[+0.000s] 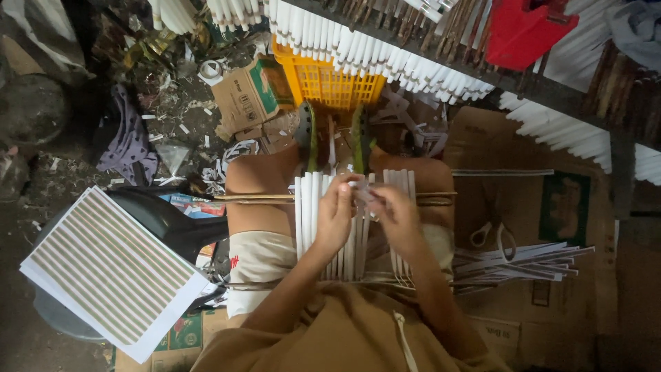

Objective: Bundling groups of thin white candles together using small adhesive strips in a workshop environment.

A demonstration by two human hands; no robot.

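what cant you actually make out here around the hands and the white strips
- What the fingertips pinch: head view, blurred where the left hand and right hand meet.
- Lower ends of the white strips: hidden behind the forearms.
- Scissors: blades lost in shadow on the cardboard.
- Striped sheet stack: what it rests on is covered.

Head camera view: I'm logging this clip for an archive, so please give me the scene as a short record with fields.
Setting: cluttered workshop floor, seen from above
Person: seated, knees bare, frame of white strips across the lap
Left hand: fingers pinching at a white strip beside the right hand
Right hand: fingers closed on a small pale piece between the hands
Left side: striped sheet stack
Right side: scissors on cardboard, loose strip bundle
Ahead: yellow crate, rack of white tubes, red bag
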